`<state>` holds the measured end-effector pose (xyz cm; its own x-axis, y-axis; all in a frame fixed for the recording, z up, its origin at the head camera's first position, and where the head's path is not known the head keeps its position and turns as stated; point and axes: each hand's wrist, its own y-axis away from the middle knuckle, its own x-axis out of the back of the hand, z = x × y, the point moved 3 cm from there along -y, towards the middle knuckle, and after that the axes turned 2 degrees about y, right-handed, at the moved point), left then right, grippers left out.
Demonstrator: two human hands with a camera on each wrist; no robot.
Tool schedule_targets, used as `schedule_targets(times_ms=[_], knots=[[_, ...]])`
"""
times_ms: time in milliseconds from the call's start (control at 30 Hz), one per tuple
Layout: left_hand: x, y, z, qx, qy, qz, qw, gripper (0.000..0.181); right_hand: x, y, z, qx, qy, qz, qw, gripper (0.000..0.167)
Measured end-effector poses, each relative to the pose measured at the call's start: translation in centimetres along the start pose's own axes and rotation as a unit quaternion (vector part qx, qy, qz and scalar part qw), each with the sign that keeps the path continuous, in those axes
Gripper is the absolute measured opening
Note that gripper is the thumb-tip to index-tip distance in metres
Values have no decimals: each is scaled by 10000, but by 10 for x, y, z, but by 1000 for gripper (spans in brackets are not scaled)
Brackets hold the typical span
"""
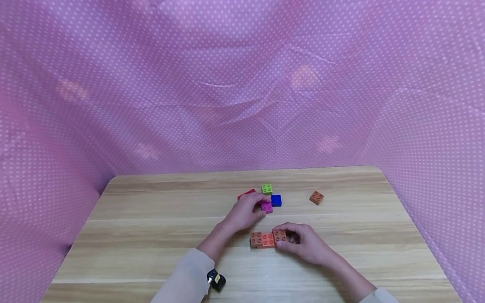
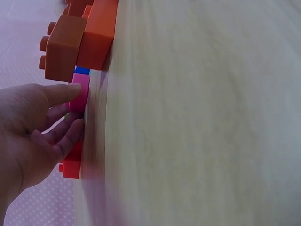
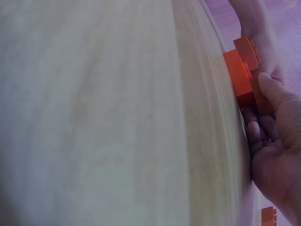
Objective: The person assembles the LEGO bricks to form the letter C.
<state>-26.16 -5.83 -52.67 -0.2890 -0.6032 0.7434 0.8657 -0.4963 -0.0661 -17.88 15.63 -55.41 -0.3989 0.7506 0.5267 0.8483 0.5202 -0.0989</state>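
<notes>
On the table, my left hand pinches a small pink building brick between thumb and fingers. In the left wrist view the thumb lies against the near face of that pink brick. Closer to me, an orange brick carries a brown brick on its left end and another brown brick on its right end. My right hand grips the right-hand brown brick, its thumb on the near side, as the right wrist view also shows.
Around the left hand lie a red brick, partly hidden, a lime green brick and a blue brick. A loose brown brick lies farther right. Pink dotted cloth hangs behind the wooden table.
</notes>
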Motion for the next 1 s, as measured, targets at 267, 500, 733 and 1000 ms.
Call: schedule_targets(times_ms=[267,500,733,1000], knots=[[8,10,-6,-80,49,-32,10000,42,0,0,-1,-1,26,-16,10000,44],[18,21,-6,-172,114,102,9997,43,0,0,1,-13,-32,-6,10000,43],[26,32,-5,-87,269,114,9995,43,-1,0,2,-28,-40,15,10000,42],[33,46,7,-43,334,85,9994,43,-1,0,1,-80,2,24,10000,42]])
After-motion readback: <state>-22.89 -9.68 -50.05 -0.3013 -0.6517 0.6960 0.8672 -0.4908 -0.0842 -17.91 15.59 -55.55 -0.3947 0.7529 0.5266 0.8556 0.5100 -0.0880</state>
